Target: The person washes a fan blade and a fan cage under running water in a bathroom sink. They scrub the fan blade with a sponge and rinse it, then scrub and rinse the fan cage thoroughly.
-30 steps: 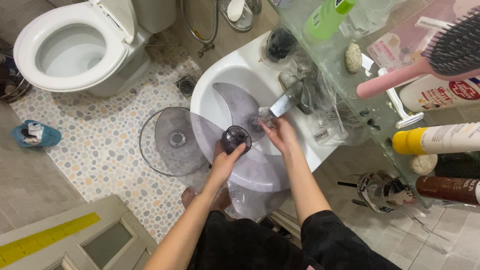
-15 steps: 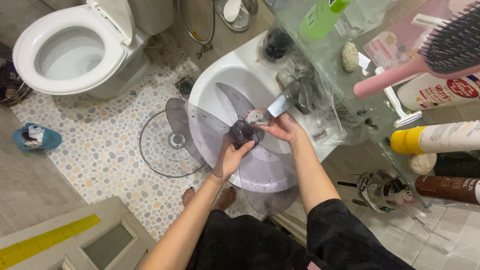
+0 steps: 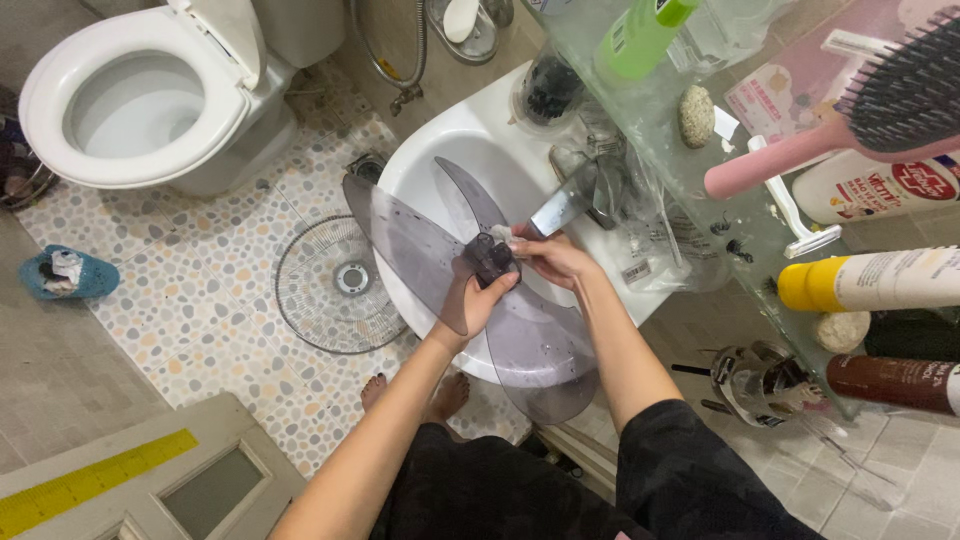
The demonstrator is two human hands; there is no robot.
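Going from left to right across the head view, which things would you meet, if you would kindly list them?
Blue slipper → toilet → fan grille → left hand → right hand → pink hairbrush.

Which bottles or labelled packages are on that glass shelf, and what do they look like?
Green bottle: top of the shelf, lying tilted.
White bottle: right edge under the pink hairbrush, red label.
Yellow-capped tube: right side, lying flat, white body.
Brown bottle: lower right, lying flat.
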